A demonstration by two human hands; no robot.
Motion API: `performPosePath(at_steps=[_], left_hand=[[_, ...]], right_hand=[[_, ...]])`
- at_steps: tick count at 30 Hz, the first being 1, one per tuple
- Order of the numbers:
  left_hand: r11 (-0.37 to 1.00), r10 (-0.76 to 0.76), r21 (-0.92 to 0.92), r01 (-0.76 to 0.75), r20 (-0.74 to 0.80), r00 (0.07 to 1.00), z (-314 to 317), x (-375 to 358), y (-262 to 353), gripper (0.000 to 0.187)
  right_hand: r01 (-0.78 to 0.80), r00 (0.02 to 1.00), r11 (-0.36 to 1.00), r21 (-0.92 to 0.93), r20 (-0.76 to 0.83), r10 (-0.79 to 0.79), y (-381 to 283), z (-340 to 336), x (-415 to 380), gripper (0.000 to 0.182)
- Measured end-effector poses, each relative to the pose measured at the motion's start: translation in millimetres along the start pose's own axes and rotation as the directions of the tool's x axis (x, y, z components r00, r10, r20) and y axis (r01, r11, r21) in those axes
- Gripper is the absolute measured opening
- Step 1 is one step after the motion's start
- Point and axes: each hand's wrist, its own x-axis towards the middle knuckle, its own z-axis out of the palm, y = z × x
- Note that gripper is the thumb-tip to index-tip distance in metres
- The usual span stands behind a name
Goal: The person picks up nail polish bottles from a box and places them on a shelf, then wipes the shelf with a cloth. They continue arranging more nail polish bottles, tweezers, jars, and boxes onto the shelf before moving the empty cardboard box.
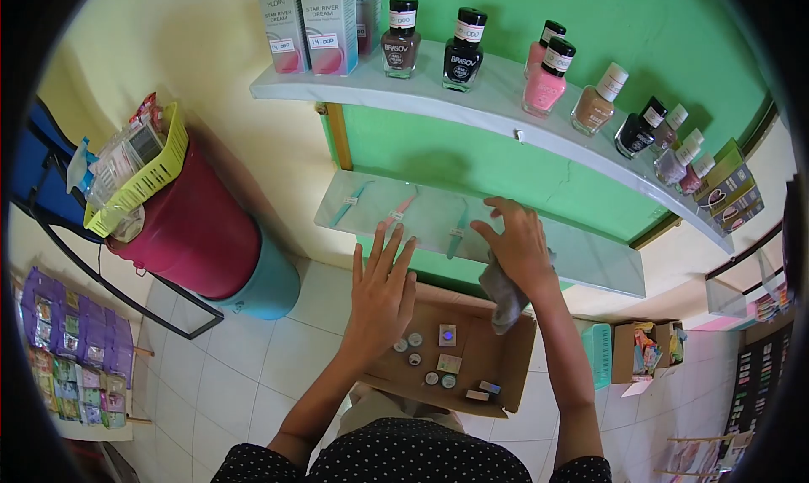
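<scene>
My left hand (383,289) is open, fingers spread, its fingertips at the front edge of the lower glass shelf (539,243), right by a slim pink tool (400,210) with a white tag. My right hand (521,249) is over the same shelf with thumb and index finger apart. A grey cloth (504,297) hangs from under its palm, gripped by the other fingers, which are partly hidden. Between the hands lies a slim teal tool (458,230) with a tag. Another teal tool (347,205) rests farther left.
Nail polish bottles (463,51) and boxes (329,28) line the upper shelf (396,91). Below me is a cardboard box (506,365) holding small jars and packets. To the left, a yellow basket (139,188) tops a maroon bin (202,222). A teal basket (597,355) sits on the floor at right.
</scene>
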Motion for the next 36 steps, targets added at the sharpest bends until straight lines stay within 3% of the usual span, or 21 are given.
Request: performPosePath(at_steps=[1,3,7,9,12,22,24,26,28,30,32,34,36], left_hand=[[0.999,-0.003,0.040,0.002,0.020,1.000,-1,0,-2,0.043],[0.999,0.002,0.033,-0.004,0.070,0.998,0,3,-6,0.045],[0.993,0.055,0.090,-0.071,0.168,0.984,5,6,-19,0.049],[0.995,0.056,0.077,-0.070,0.171,0.984,6,7,-21,0.048],[0.996,0.055,0.064,-0.068,0.175,0.983,6,7,-23,0.048],[0.989,0.046,0.127,-0.073,0.203,0.978,6,8,-22,0.049],[0.992,0.044,0.104,-0.064,0.181,0.982,6,5,-22,0.050],[0.996,0.041,0.071,-0.052,0.157,0.987,8,2,-21,0.050],[0.996,0.058,0.057,-0.065,0.115,0.992,7,-4,-18,0.051],[0.996,0.078,0.040,-0.083,0.118,0.990,9,-1,-10,0.055],[0.991,0.132,0.015,-0.135,0.127,0.983,14,4,-1,0.053],[0.986,0.155,0.034,-0.163,0.171,0.973,20,12,11,0.053],[0.980,0.177,0.048,-0.191,0.206,0.962,28,17,19,0.053]], right_hand=[[-0.002,1.000,1.000,0.000,0.005,0.002,-5,-5,-3,0.037],[0.106,0.974,0.993,0.049,0.195,-0.114,-16,-9,-10,0.032],[0.202,0.946,0.979,0.006,0.256,-0.197,-21,5,-21,0.032],[0.101,0.963,0.994,-0.045,0.254,-0.087,-28,13,-22,0.033],[0.078,0.976,0.988,-0.132,0.211,-0.049,-41,22,-19,0.033],[-0.072,0.986,0.996,-0.051,0.145,0.079,-55,36,-20,0.031],[0.005,0.992,0.977,0.213,-0.126,0.022,-49,25,-26,0.029],[-0.147,0.944,0.903,0.404,-0.214,0.250,-39,-6,-28,0.020],[-0.321,0.787,0.824,0.468,-0.352,0.507,-15,-32,-20,0.013],[-0.257,0.683,0.927,0.274,-0.627,0.375,10,-47,-2,0.010],[-0.275,0.728,0.952,0.132,-0.618,0.296,24,-37,9,0.014],[-0.265,0.883,0.964,-0.036,-0.410,0.228,28,-8,2,0.025],[-0.174,0.978,0.983,-0.061,-0.128,0.165,19,22,-20,0.033]])
